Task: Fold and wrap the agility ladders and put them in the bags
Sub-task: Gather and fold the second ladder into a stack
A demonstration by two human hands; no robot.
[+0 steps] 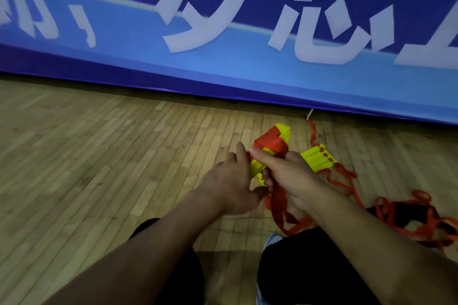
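red webbing strap (271,143) is half wound round the stacked yellow plastic rung bundle (257,164), held above the wooden floor (99,156). left hand (233,181) fingers steady the bundle; right hand (285,173) fingers pinch the strap. slack could loosen the wrap, or the loose tail (285,215) below the bundle could snag.

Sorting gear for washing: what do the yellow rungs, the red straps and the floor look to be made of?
Rungs: probably hard plastic, flat stiff slats with straight edges and a smooth finish. Straps: likely woven fabric webbing, limp and looping on the floor. Floor: wood strips with a slight sheen, pale with visible seams.
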